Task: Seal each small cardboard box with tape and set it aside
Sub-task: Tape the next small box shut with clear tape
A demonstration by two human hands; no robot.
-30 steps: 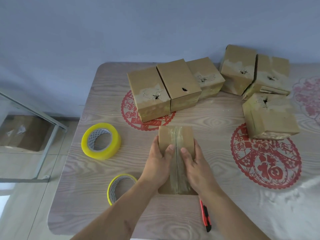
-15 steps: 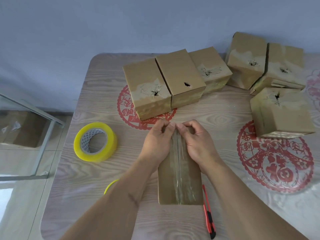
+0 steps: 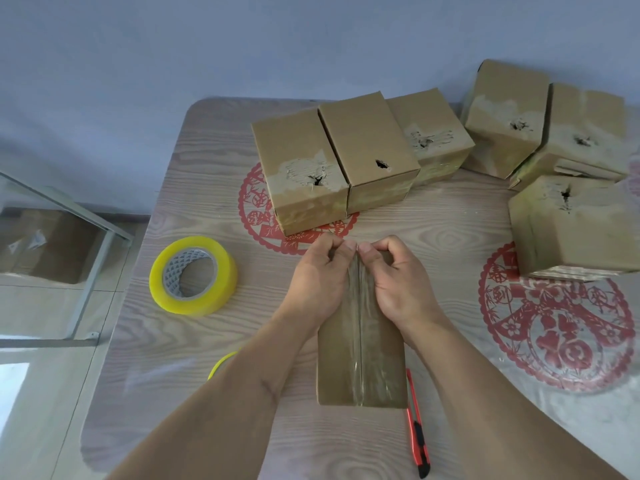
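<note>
- Right, the box in hand [image 3: 360, 355] lies flat on the table [image 3: 207, 161], near the front edge, with a clear strip of tape running down its centre seam
- Both hands sit at its far end: the left hand [image 3: 320, 275] and right hand [image 3: 398, 278] have fingers curled over that edge, thumbs meeting tip to tip on the tape, pressing it down by the look of it
- Judging the progress, the top seam is covered end to end, so this box seems close to being ready to set aside; whether the tape is folded down the far face, I cannot tell
- Six more boxes wait at the back: three touching in a row [image 3: 367, 147] and three clustered at the right [image 3: 575, 223]; several show torn, scuffed patches with a small dark hole, so how many are already sealed is hard to call
- Materials now: plain brown corrugated card, matte and blocky, against glossy wrinkled tape that catches the light
- A fat yellow tape roll [image 3: 194, 275] sits left of the hands, a second thin yellow roll [image 3: 221, 363] peeks out beside the left forearm
- A slim red-and-black utility knife [image 3: 417, 427] lies just beside the box's near right corner
- The tabletop is pale woodgrain with red paper-cut roundels
</note>
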